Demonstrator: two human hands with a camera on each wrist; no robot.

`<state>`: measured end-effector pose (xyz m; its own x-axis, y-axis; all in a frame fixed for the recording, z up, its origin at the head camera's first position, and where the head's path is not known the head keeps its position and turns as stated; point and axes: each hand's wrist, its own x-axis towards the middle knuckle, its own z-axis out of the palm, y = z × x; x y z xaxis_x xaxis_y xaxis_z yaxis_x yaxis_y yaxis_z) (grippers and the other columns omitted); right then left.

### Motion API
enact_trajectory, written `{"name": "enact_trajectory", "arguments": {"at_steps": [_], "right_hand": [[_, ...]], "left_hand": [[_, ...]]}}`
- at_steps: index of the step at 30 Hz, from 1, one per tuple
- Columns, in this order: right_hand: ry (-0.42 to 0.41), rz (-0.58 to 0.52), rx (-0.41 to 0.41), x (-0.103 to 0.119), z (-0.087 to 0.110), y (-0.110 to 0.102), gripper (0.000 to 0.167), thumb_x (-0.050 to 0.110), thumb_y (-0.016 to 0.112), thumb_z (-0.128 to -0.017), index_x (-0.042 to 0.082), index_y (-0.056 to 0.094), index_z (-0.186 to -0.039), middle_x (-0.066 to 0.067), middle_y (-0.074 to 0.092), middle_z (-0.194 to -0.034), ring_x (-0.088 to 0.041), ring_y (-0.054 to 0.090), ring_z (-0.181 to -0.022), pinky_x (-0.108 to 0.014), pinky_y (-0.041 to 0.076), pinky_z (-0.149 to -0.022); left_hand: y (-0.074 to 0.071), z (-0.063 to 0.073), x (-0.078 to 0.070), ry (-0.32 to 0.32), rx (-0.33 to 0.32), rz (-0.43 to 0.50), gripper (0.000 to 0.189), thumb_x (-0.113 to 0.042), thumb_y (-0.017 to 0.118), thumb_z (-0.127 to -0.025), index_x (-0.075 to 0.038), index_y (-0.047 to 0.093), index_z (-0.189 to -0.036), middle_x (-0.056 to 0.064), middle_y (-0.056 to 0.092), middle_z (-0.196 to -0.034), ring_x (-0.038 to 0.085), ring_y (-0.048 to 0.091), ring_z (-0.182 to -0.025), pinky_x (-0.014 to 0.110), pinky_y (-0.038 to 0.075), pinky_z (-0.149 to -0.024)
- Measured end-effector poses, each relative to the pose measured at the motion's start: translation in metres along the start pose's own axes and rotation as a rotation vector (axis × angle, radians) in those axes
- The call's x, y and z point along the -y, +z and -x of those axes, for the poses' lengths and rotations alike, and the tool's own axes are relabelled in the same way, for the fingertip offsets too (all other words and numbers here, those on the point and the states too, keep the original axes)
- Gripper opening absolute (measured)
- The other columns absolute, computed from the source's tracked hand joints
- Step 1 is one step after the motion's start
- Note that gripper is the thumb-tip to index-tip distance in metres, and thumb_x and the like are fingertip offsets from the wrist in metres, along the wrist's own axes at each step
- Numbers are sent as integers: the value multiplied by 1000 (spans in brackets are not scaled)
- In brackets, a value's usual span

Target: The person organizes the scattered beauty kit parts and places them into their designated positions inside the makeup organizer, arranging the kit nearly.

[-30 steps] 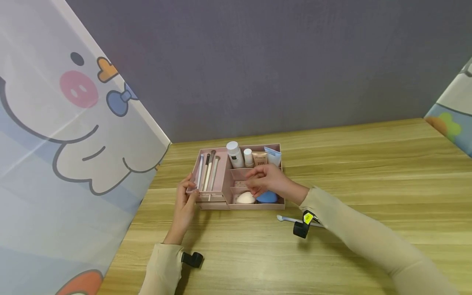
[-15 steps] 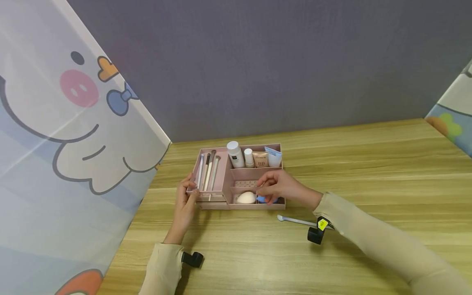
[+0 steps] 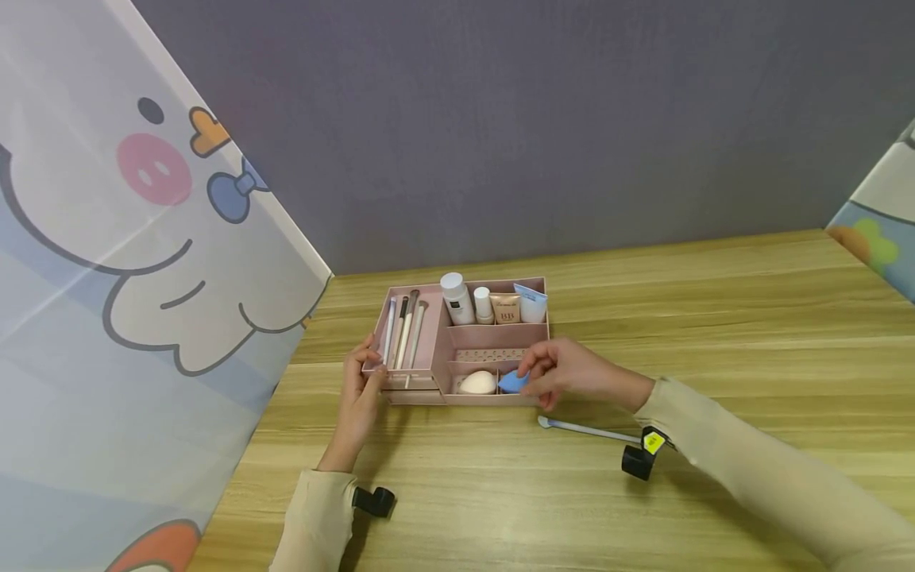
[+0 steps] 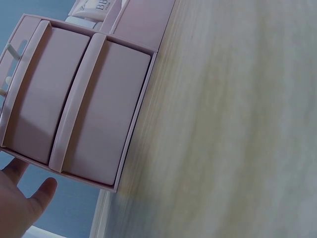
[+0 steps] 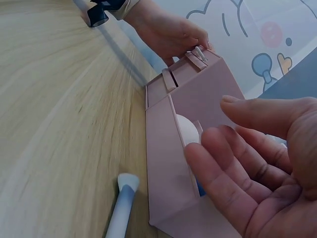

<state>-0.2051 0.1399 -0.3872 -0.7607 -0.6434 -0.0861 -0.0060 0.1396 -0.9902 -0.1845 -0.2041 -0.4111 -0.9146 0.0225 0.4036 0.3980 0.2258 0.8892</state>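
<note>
A pink desktop organizer (image 3: 477, 337) stands on the table. My left hand (image 3: 359, 385) holds its left front corner, fingertips at the rim of the brush tray. Several makeup brushes (image 3: 403, 330) lie in that tray. My right hand (image 3: 565, 371) hovers at the front right compartment, fingers loosely bent and thumb apart in the right wrist view, with nothing in them. Close to its fingertips a blue makeup sponge (image 3: 512, 382) sits in that compartment. Beside the blue one, a white makeup sponge (image 3: 477, 383) fills the neighbouring compartment.
Along the organizer's back row stand a white bottle (image 3: 457, 299), a smaller white-capped bottle (image 3: 483, 307), a BB cream tube (image 3: 507, 309) and a light blue tube (image 3: 530, 304). A pale-handled brush (image 3: 586, 430) lies on the table before the organizer. A grey wall (image 3: 536, 135) rises behind.
My right hand has moved right and toward me, from over the middle compartments to the front right one, uncovering the white sponge and part of the blue one. The left hand stays put.
</note>
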Motion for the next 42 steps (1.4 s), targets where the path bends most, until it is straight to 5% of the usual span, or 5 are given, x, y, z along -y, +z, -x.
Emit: {"name": "enact_trajectory", "arguments": {"at_steps": [13,31,42], "right_hand": [[19,79,109,-4,16,-11,26,2,74,-84,-16,62,-97,-6,69,-72,-14,64,-59,-30,56,-56],[77,250,94,-18,35,-27,19,3,79,-76,-6,66,-87,-3,64,-66,-11,57,-55,-26,51,-50],[79,346,143,-18,42,-26,25,-4,81,-68,-2,64,-86,2,55,-61,-8,45,-47,-21,37,-43]], "left_hand": [[0,0,-1,11,-1,-12,16,8,42,-96,13,38,-110,27,27,-153,37,26,-140,15,40,-85],[0,0,1,17,-4,-16,16,7,43,-96,13,40,-110,27,28,-152,38,23,-142,17,38,-89],[0,0,1,19,-5,-23,17,7,44,-95,12,40,-110,26,28,-153,37,24,-142,18,38,-88]]}}
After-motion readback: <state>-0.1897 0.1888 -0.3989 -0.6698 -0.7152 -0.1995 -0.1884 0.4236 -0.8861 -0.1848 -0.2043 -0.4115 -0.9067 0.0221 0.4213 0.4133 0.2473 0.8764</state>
